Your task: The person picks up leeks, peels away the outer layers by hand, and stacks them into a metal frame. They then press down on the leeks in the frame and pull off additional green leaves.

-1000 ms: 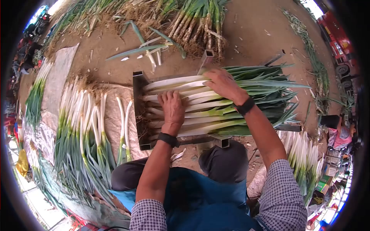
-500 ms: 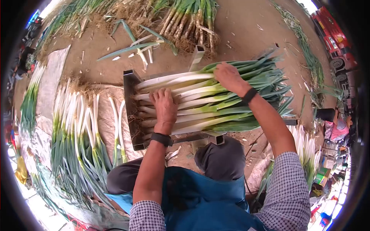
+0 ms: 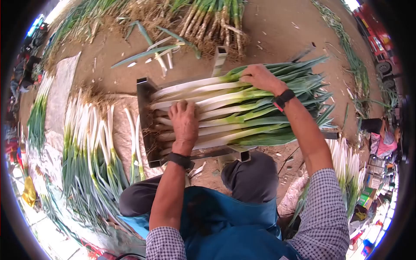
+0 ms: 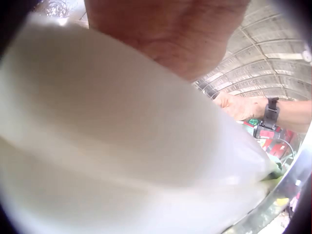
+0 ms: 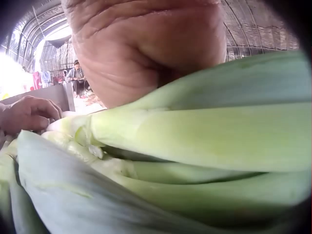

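A thick layer of long green onions lies across a metal frame, white shafts and roots to the left, green leaves to the right. My left hand rests on top of the white shafts near the root end, its fingers slightly bent. Further right, my right hand holds the far-side stalks where white turns to green, with bent fingers. Close under the right palm, the right wrist view shows pale green stalks. White shafts fill most of the left wrist view; the left fingertips are hidden there.
More green onions lie on a sheet at the left, with others at the right. Untrimmed bunches with roots stand beyond the frame. Loose leaf pieces litter the ground. A red vehicle is at the far right.
My right hand has moved right along the stalks, from the white shafts to the start of the green. The left hand stays on the white shafts.
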{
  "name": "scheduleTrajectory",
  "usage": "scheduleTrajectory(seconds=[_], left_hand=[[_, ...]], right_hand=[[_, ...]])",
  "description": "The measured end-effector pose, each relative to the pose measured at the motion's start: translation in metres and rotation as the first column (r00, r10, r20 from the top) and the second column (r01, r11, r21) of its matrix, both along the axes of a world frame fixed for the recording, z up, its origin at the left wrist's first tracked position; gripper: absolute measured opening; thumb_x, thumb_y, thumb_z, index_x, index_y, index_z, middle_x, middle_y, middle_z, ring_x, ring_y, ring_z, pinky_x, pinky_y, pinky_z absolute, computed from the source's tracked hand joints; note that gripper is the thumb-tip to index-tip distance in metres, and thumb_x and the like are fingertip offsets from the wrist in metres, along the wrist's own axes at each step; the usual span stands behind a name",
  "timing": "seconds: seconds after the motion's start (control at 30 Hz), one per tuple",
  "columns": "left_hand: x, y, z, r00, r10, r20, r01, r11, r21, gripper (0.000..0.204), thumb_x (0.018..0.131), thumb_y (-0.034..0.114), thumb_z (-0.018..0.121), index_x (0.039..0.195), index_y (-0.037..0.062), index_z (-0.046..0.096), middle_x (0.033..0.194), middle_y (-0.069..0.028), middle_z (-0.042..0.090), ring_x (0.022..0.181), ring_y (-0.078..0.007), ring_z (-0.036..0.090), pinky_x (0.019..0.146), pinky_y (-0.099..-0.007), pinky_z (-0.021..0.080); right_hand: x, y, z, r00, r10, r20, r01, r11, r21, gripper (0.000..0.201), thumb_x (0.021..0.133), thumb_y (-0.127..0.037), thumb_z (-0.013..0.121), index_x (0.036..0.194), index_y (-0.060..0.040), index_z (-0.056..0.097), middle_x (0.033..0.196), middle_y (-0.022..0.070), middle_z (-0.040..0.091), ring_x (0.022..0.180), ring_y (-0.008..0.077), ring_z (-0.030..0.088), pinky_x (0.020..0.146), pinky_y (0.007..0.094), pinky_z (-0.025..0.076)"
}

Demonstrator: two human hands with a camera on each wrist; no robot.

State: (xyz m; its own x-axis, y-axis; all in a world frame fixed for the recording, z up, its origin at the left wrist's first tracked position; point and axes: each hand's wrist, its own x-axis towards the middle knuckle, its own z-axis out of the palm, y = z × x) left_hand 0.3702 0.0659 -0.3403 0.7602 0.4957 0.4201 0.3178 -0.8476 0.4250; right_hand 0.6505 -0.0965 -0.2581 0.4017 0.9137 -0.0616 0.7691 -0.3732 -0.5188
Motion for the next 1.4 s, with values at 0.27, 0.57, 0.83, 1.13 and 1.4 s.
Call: scheduleTrajectory(seconds=[0.27,0.57,0.83,1.13,1.4], left_hand=[[0.001,0.008,0.029,0.983,-0.123,-0.137,0.122,0.992,-0.015,0.020,0.085,0.013,0.070,0.104,0.0063,0.065,0.105,-0.0140,0.063,0.105,-0.0373,0.056,0.102,-0.0489,0.038],[-0.024,-0.037,0.046,0.933,-0.352,0.076,0.351,0.936,0.033,0.013,0.088,0.004,0.066,0.100,0.0035,0.062,0.104,-0.0138,0.060,0.103,-0.0317,0.056,0.089,-0.0448,0.046],[0.004,0.020,0.009,0.992,0.008,-0.128,-0.002,0.999,0.048,0.027,0.093,0.013,0.059,0.116,-0.0009,0.060,0.126,-0.0209,0.057,0.119,-0.0411,0.050,0.102,-0.0531,0.040],[-0.002,0.006,-0.002,0.985,0.077,-0.155,-0.086,0.995,-0.055,0.035,0.093,0.015,0.058,0.125,0.0012,0.056,0.120,-0.0215,0.061,0.115,-0.0398,0.055,0.100,-0.0515,0.041],[0.029,0.024,0.007,0.982,0.005,-0.189,-0.019,0.997,-0.073,0.028,0.087,0.015,0.066,0.113,0.0070,0.060,0.113,-0.0168,0.065,0.104,-0.0367,0.062,0.089,-0.0493,0.044]], right_hand=[[-0.085,-0.007,-0.014,0.943,0.089,0.320,-0.182,0.945,0.274,0.021,0.085,-0.023,0.069,0.095,-0.0055,0.072,0.090,0.0138,0.066,0.091,0.0341,0.061,0.082,0.0461,0.048],[-0.067,-0.009,0.066,0.986,0.080,-0.149,-0.053,0.983,0.178,0.025,0.092,-0.022,0.067,0.102,0.0008,0.068,0.077,0.0167,0.062,0.071,0.0246,0.059,0.069,0.0398,0.048],[-0.040,-0.025,0.093,0.981,-0.046,-0.189,0.079,0.982,0.172,0.024,0.095,-0.020,0.067,0.107,0.0017,0.068,0.076,0.0099,0.063,0.070,0.0131,0.052,0.067,0.0332,0.047],[-0.022,-0.040,0.101,0.980,-0.064,-0.187,0.083,0.992,0.096,0.024,0.095,-0.018,0.069,0.105,0.0038,0.069,0.075,-0.0003,0.061,0.073,0.0068,0.050,0.066,0.0267,0.045],[-0.018,-0.025,0.083,0.973,-0.032,-0.229,0.056,0.994,0.098,0.022,0.095,-0.015,0.068,0.106,0.0038,0.069,0.078,-0.0002,0.064,0.076,0.0057,0.052,0.069,0.0260,0.047]])
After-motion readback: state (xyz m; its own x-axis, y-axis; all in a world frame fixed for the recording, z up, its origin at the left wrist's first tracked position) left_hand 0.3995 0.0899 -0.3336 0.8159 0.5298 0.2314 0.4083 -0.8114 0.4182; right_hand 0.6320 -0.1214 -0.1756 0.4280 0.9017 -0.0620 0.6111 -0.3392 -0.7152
